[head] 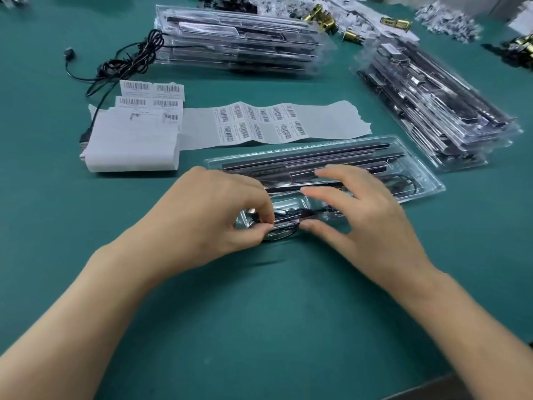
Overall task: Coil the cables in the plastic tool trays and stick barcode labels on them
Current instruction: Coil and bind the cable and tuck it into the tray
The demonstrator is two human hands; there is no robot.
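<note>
Two tray stacks (pixel 239 44) beyond | label strip (pixel 259 122) nearer | left grip (pixel 213 209) pinches cable (pixel 285 223)

Green counter (pixel 259 327), everything set out around a strip of barcode labels (pixel 268 122).
Just in front of the strip lies a single clear tray (pixel 427 183); at the strip's left end sits a folded wad of backing paper (pixel 129 145) with more labels on top. Behind the strip stands a stack of filled trays (pixel 239 44), with a loose black cable (pixel 129 62) tangled behind the strip's left end. Right of the strip is a second stack (pixel 432 111). Far beyond it lie brass fittings (pixel 323 15).
</note>
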